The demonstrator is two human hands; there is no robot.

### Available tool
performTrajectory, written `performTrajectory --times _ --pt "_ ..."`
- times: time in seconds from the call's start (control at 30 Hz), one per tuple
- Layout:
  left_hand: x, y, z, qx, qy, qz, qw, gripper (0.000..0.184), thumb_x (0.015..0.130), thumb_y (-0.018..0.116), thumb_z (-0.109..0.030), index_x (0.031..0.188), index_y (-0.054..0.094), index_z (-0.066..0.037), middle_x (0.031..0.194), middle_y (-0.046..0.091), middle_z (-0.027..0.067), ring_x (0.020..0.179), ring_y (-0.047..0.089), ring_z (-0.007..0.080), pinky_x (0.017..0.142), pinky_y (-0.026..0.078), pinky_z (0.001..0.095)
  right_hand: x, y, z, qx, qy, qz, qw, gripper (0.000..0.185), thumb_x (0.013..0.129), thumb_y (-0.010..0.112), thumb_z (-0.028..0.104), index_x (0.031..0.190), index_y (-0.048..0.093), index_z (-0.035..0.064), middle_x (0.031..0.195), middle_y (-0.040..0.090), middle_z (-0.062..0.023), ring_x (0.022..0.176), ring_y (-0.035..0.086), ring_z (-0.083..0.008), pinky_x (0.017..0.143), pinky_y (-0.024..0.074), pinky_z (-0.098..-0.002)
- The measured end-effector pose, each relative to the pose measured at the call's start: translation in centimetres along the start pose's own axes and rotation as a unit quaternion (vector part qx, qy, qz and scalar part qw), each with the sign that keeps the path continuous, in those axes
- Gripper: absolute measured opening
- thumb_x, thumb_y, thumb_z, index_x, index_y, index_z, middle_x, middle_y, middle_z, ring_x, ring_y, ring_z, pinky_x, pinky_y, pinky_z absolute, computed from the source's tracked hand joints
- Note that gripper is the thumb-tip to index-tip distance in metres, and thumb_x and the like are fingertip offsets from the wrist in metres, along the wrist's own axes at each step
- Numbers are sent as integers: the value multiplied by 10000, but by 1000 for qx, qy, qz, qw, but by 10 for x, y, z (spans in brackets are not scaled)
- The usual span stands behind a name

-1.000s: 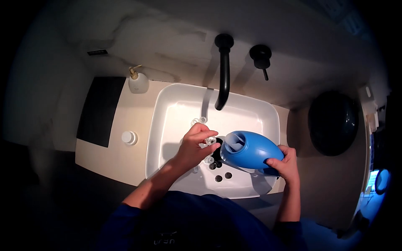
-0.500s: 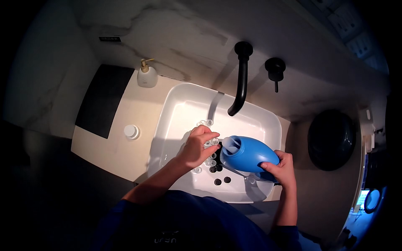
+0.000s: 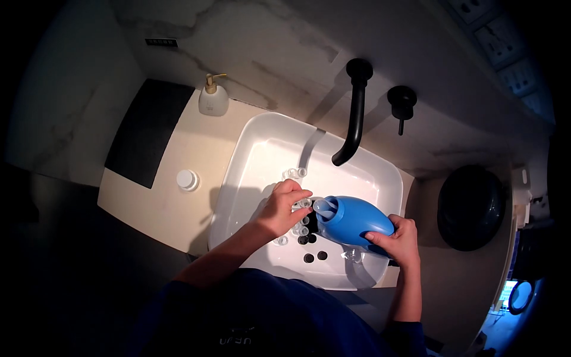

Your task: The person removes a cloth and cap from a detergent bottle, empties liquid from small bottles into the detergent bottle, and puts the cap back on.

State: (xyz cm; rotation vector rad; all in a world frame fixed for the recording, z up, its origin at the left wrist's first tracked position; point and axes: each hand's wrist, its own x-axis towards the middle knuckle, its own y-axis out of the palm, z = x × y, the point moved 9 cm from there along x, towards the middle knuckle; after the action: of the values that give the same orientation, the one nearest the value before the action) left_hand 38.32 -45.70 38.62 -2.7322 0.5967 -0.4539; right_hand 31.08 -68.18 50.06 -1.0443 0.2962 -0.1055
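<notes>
My left hand [image 3: 281, 209] is over the sink with thumb and fingers closed round a small clear container [image 3: 305, 203]. My right hand [image 3: 398, 240] grips a blue bottle [image 3: 360, 220] by its base end. The bottle lies nearly sideways, its open mouth facing my left hand. Clear and whitish pieces [image 3: 325, 208] show inside the mouth, their kind hard to make out. Several more small clear containers [image 3: 291, 174] lie in the white sink [image 3: 267, 128], partly hidden by my left hand. Several small black round pieces [image 3: 308, 258] lie below them.
A black spout [image 3: 355, 119] juts over the sink's back, with a black tap handle [image 3: 402, 104] to its right. On the counter are a soap dispenser [image 3: 213, 100], a white cap [image 3: 187, 180] and a dark mat [image 3: 148, 134]. A black basin-like object [image 3: 471, 208] is at right.
My view has shifted slightly, so the sink and counter sit a little differently. The blue bottle has turned slightly; both hands keep nearly the same hold.
</notes>
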Motion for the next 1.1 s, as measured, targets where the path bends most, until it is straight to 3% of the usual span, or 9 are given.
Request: performTrajectory --times 1.1 --pt "1 13 -3 -63 -40 38 997 337 723 727 -50 1053 657 -43 984 536 84 906 559 214 713 493 300 -5 0 -10 22 1 -15 1000 573 517 840 491 636 644 -34 524 603 -133 475 618 -195 490 486 -289"
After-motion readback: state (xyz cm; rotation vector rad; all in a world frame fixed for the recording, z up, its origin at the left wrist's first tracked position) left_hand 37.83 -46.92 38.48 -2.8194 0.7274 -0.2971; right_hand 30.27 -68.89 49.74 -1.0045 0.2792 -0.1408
